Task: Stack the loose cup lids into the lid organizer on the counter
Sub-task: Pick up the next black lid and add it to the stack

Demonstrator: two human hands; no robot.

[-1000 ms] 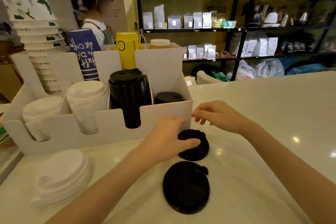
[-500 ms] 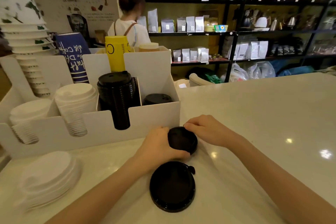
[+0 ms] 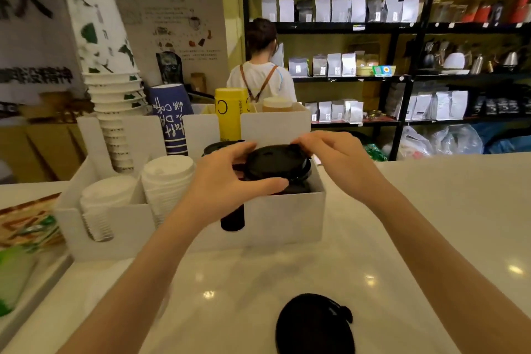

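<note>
A small stack of black lids point(image 3: 275, 165) hangs over the rightmost compartment of the white lid organizer point(image 3: 287, 221). My left hand point(image 3: 227, 184) grips its near and left side, and my right hand point(image 3: 333, 158) pinches its far right rim. More black lids lie in that compartment beneath. A tall column of black lids point(image 3: 232, 218) fills the compartment to the left, mostly hidden by my left hand. Two columns of white lids point(image 3: 166, 178) point(image 3: 106, 198) fill the left compartments. One larger black lid point(image 3: 314, 325) lies loose on the counter point(image 3: 431, 210) near me.
Stacked paper cups point(image 3: 115, 100), a blue cup stack point(image 3: 172, 118) and a yellow cup stack point(image 3: 230, 115) stand behind the organizer. A person point(image 3: 261, 75) stands with their back to me beyond the counter. Dark shelves of bags point(image 3: 373, 66) line the back wall.
Both hands closed on the small black lid stack on the counter and raised it up and forward over the organizer's rightmost compartment. The larger black lid stayed on the counter.
</note>
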